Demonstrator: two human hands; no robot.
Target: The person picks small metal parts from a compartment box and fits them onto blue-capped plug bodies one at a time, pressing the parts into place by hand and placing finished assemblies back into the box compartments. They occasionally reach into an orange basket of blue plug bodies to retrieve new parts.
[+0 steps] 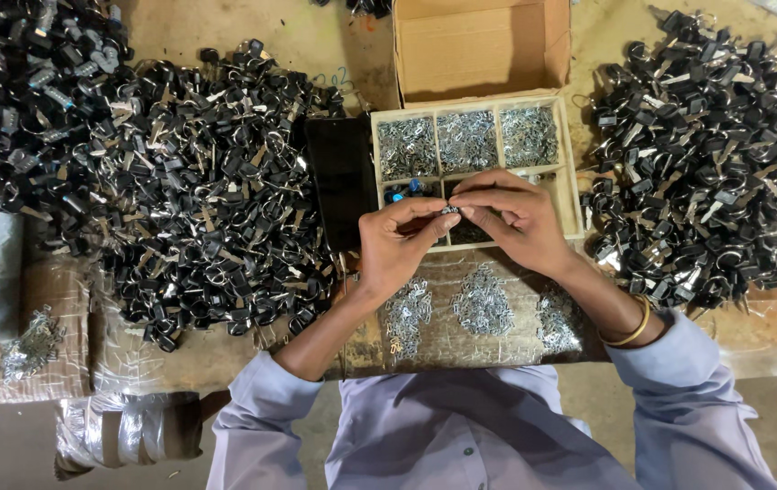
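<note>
- While both hands meet above the compartment tray [573, 172], the left hand [397, 247] and right hand [517, 218] pinch one small metal piece [450, 210] between closed fingertips, close for fine work.
- Sorted silver clips [466, 139] lie within reach; black key piles [198, 191] flank the desk [316, 41] on both sides.

Cluttered workbench seen from above

A worn tan work surface [316, 36] fills the view, scuffed and stained, under even, soft light. Great heaps of small black-and-silver metal parts [189, 181] spread over its left and right [706, 154] sides. An open brown cardboard box [479, 45] stands at the top, and clear plastic wrapping [125, 426] lies bunched at lower left.
</note>
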